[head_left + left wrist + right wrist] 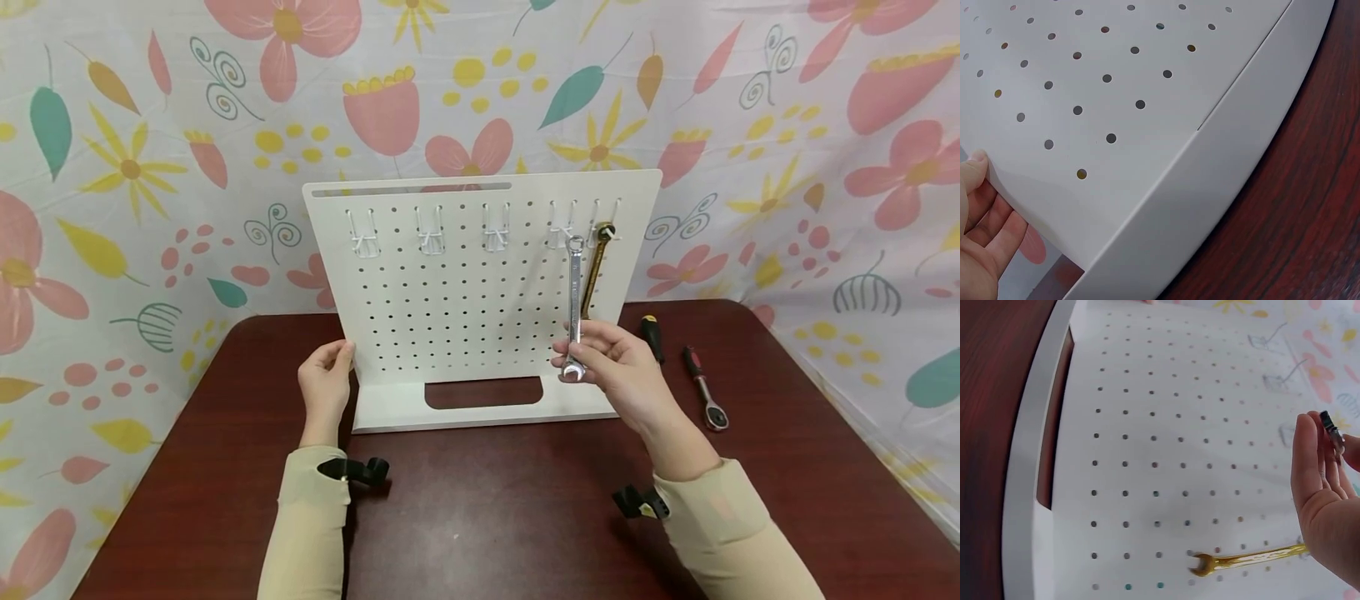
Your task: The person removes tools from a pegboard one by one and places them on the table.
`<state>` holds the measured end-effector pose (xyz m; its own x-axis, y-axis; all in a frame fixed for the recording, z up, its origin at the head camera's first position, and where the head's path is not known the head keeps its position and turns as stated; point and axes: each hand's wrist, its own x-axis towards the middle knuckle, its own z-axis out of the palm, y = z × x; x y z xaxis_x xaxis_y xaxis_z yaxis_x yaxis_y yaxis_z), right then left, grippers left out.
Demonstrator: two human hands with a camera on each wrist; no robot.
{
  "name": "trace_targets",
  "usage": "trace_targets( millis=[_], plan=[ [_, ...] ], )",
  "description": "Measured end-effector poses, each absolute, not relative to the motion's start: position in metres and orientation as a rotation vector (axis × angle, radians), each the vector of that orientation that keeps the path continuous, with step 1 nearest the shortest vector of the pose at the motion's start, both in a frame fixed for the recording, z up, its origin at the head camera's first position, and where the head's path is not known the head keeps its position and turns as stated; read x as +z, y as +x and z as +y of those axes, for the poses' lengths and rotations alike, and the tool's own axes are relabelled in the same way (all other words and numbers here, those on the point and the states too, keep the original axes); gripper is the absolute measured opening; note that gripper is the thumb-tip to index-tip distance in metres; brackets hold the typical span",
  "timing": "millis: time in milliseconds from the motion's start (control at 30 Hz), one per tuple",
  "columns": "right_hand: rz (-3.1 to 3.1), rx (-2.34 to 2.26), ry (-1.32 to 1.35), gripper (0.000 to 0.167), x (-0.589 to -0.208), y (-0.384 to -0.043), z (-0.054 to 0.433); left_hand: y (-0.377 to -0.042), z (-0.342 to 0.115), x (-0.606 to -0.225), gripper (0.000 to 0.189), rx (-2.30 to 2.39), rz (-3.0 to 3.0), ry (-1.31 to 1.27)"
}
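Note:
A white pegboard (450, 300) stands upright on its base. My left hand (327, 372) pinches its left side edge low down; in the left wrist view the thumb (977, 164) lies at the front and the fingers go behind the edge. My right hand (618, 367) holds a silver combination wrench (575, 287) upright near its lower, open end. The wrench's ring end is up by the fourth white hook (561, 229). A gold wrench (595, 271) hangs from the rightmost hook, just behind it. In the right wrist view the gold wrench's open end (1204, 565) points down the board.
Three more white hooks, among them the leftmost hook (363, 237), line the board's upper part. A screwdriver (652, 335) with a black and yellow handle and a ratchet (705, 390) lie on the dark red table (465, 517) at right. Floral cloth (135, 208) hangs behind.

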<state>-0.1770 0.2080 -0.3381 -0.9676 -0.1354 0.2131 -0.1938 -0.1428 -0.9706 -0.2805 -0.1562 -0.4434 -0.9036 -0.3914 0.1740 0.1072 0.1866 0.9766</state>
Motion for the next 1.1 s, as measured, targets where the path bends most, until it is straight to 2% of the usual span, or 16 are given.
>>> trace_targets(
  millis=[533,900,1100],
  plan=[
    [-1.780,2.393,0.628,0.027,-0.329,-0.159,0.212,-0.281,-0.157,-0.444,0.034,-1.741,-2.094,0.256],
    [-1.679,2.443,0.703,0.034,-0.332,-0.154,0.235,-0.279,-0.156,-0.443,0.033,-1.731,-2.095,0.254],
    [-1.633,2.431,0.607,0.027,-0.335,-0.151,0.250,-0.279,-0.156,-0.443,0.033,-1.733,-2.091,0.255]
  ],
)
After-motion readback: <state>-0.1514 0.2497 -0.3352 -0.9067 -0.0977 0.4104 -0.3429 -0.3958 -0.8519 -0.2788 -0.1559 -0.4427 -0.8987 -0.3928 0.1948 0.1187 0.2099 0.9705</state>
